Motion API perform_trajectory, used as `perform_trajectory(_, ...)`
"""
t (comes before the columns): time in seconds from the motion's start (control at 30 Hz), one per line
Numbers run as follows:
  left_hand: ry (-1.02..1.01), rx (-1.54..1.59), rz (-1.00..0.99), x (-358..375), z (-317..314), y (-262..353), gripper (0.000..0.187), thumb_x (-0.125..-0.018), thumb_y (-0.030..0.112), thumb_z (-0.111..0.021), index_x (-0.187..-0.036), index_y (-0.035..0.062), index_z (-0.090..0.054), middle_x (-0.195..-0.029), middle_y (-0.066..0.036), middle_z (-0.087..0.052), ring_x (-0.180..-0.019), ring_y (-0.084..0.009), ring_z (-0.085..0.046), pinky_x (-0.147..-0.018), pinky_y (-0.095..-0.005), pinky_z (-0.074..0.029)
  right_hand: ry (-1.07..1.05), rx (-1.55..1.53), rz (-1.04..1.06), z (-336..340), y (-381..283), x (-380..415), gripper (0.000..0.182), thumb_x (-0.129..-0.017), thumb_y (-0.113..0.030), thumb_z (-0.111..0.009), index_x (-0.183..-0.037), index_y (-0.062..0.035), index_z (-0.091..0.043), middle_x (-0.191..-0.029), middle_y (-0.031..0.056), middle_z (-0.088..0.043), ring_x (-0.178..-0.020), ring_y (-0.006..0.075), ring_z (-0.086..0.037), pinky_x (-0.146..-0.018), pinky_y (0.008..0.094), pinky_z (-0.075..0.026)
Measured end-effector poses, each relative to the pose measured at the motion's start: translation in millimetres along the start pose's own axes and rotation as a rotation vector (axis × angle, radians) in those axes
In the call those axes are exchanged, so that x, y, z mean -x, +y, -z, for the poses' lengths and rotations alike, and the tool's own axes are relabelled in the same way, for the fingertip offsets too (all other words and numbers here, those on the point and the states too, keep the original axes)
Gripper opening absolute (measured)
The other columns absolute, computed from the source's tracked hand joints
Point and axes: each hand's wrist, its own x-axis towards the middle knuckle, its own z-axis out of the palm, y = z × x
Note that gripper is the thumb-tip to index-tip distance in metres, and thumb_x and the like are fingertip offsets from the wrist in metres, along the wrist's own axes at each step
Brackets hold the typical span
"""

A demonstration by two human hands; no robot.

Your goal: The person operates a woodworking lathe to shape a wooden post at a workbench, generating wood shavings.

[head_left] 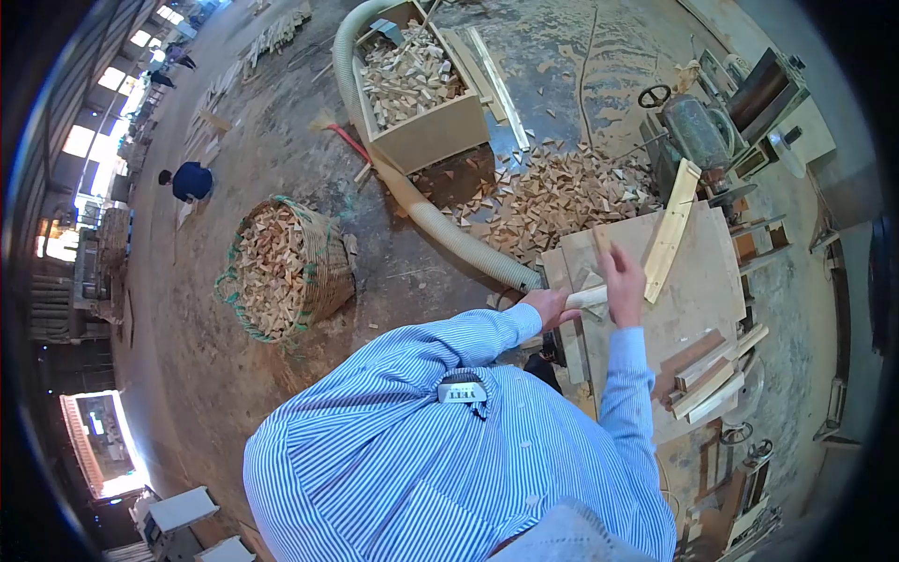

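My left hand (548, 308) is closed around one end of a short pale wood block (587, 298) over the plywood worktable (698, 281). At the block's other end is my right hand (624, 285), its fingers stretched out and apart; whether the palm touches the block is hard to tell. Small wood pieces lie under and beyond the hands, partly hidden. To the right of my right hand, a long pale board (670, 234) rests across the table. Several cut wood strips (707, 379) are stacked near the table's lower right edge.
A ribbed hose (440, 225) runs along the floor to the table. Beyond it are a wooden bin (431, 140) of offcuts and an offcut pile (571, 197). A filled wicker basket (323, 267) stands left. Machinery (698, 131) is at upper right; a person (191, 181) crouches far left.
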Motion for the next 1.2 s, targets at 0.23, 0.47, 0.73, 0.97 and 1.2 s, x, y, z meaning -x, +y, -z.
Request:
perform_trajectory(0.23,0.05,0.015,0.015,-7.5,-37.4,-31.4,0.064,-0.096,0.064,-0.053,-0.111,0.0031,-0.066,-0.095,-0.025,-0.072,-0.089,-0.0453,-0.07,-0.078,-0.0545,-0.056,0.324,0.191,-0.204,82.0,12.7,112.6,0.034,-0.096,-0.017,-0.072,-0.122,0.0039,-0.07,-0.106,0.0118,-0.074,-0.094,0.0182,-0.069,-0.087,0.0311,-0.055)
perform_trajectory(0.47,0.081,-0.109,0.016,-0.4,-31.5,-22.1,0.064,-0.095,0.062,-0.059,-0.101,-0.0017,-0.065,-0.089,-0.031,-0.07,-0.088,-0.0498,-0.068,-0.077,-0.0589,-0.054,0.685,0.791,-0.166,143.3,21.9,183.7,0.032,-0.089,-0.023,-0.074,-0.113,-0.0024,-0.071,-0.107,0.0161,-0.069,-0.102,0.036,-0.064,-0.09,0.0446,-0.051)
perform_trajectory(0.73,0.089,-0.094,-0.046,6.5,-25.5,-11.4,0.066,-0.098,0.062,-0.056,-0.105,-0.0032,-0.06,-0.093,-0.033,-0.069,-0.09,-0.0525,-0.067,-0.079,-0.0588,-0.052,0.883,1.166,-0.315,190.3,37.7,203.9,0.041,-0.088,-0.032,-0.075,-0.12,-0.0077,-0.066,-0.118,0.0148,-0.065,-0.11,0.0347,-0.06,-0.093,0.0484,-0.048)
perform_trajectory(0.97,0.096,-0.144,-0.016,4.4,-26.3,-11.5,0.065,-0.098,0.062,-0.056,-0.103,-0.0027,-0.06,-0.091,-0.032,-0.069,-0.089,-0.0518,-0.067,-0.078,-0.0585,-0.052,0.72,1.136,-0.541,214.1,51.9,189.3,0.038,-0.086,-0.03,-0.076,-0.112,-0.0058,-0.065,-0.108,0.0165,-0.065,-0.101,0.0356,-0.062,-0.088,0.0489,-0.05)
perform_trajectory(1.2,0.073,-0.185,-0.025,1.4,-27.8,-14.3,0.062,-0.099,0.061,-0.053,-0.105,-0.001,-0.055,-0.087,-0.032,-0.069,-0.086,-0.0521,-0.067,-0.076,-0.0604,-0.051,0.719,1.067,-0.629,219.9,48.0,166.1,0.03,-0.084,-0.022,-0.075,-0.106,-0.0031,-0.067,-0.102,0.0185,-0.066,-0.1,0.0403,-0.066,-0.086,0.0508,-0.055)
